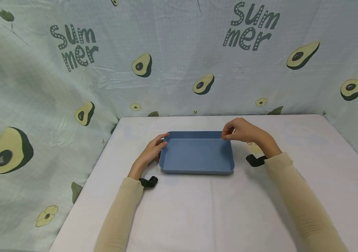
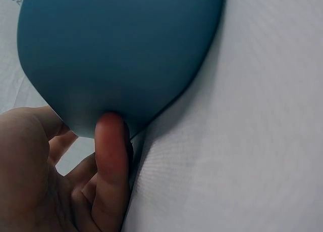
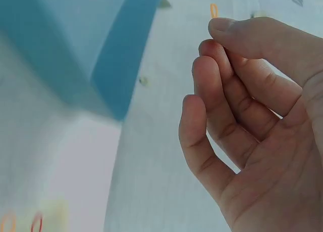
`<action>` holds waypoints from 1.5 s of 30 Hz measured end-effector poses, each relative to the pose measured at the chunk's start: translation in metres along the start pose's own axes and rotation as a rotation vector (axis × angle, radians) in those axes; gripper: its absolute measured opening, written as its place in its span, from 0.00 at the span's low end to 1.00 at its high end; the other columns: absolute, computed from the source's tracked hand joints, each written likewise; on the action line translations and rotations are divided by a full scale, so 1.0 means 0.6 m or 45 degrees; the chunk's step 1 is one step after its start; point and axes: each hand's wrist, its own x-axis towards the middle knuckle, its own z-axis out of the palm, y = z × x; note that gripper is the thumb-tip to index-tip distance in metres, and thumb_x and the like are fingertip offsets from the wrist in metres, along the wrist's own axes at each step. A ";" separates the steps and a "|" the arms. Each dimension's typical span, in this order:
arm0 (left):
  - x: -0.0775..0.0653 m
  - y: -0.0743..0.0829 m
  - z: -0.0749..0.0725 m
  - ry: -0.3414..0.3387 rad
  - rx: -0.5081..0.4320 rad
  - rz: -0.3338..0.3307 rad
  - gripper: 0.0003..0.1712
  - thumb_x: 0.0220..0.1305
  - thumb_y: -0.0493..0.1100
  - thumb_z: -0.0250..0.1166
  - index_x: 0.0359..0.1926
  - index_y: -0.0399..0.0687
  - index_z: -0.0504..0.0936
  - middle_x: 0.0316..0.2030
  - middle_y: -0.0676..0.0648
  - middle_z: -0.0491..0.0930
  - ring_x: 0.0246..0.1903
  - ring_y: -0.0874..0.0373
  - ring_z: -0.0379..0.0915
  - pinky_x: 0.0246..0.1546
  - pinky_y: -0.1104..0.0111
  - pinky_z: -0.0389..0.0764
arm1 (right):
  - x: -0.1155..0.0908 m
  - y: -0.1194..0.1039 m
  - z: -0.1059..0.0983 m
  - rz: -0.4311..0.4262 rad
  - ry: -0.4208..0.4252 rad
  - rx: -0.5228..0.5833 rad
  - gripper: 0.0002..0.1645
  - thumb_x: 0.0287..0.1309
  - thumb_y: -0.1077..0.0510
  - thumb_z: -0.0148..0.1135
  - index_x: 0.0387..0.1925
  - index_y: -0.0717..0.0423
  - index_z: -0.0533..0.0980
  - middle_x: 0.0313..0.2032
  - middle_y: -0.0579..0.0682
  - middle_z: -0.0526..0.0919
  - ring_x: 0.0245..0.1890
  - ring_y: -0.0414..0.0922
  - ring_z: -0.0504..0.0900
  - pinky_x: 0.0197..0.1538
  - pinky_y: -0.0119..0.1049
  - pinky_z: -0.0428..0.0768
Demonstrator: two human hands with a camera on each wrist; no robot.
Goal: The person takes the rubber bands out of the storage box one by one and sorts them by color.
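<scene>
A shallow blue rectangular tray (image 1: 198,154) lies on the white-covered table. My left hand (image 1: 150,150) holds its left side near the back corner. In the left wrist view one finger (image 2: 112,151) bends against the wall of the tray (image 2: 121,55). My right hand (image 1: 243,131) is raised over the tray's back right corner. Between its thumb and fingertips it pinches a small thin orange loop (image 3: 214,10), part of which the fingers hide. Whether the loop is a rubber band or a paper clip cannot be made out.
On the table right of the tray lie small loops, an orange loop (image 3: 7,223) and a red loop (image 3: 37,223) among them. A printed cloth (image 1: 172,35) with avocados hangs behind the table's back edge and along its sides.
</scene>
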 end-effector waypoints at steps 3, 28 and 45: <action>0.001 0.001 -0.001 0.002 0.017 -0.003 0.25 0.72 0.56 0.51 0.68 0.78 0.63 0.69 0.46 0.62 0.21 0.55 0.62 0.15 0.67 0.70 | -0.032 0.017 -0.017 0.034 0.051 -0.018 0.06 0.59 0.54 0.66 0.34 0.51 0.83 0.36 0.48 0.85 0.36 0.43 0.81 0.40 0.38 0.79; -0.003 0.006 0.004 0.007 0.055 -0.027 0.26 0.73 0.55 0.50 0.70 0.75 0.61 0.68 0.46 0.63 0.24 0.53 0.64 0.16 0.66 0.72 | -0.209 0.160 -0.070 0.418 0.317 -0.110 0.19 0.61 0.47 0.63 0.41 0.59 0.83 0.40 0.54 0.84 0.40 0.48 0.77 0.38 0.38 0.74; 0.003 -0.005 0.003 0.014 0.051 -0.015 0.25 0.73 0.54 0.51 0.68 0.78 0.63 0.68 0.46 0.64 0.23 0.54 0.65 0.15 0.66 0.72 | -0.235 0.224 -0.048 0.616 0.212 -0.023 0.21 0.60 0.49 0.63 0.42 0.64 0.80 0.34 0.52 0.82 0.34 0.44 0.76 0.35 0.35 0.74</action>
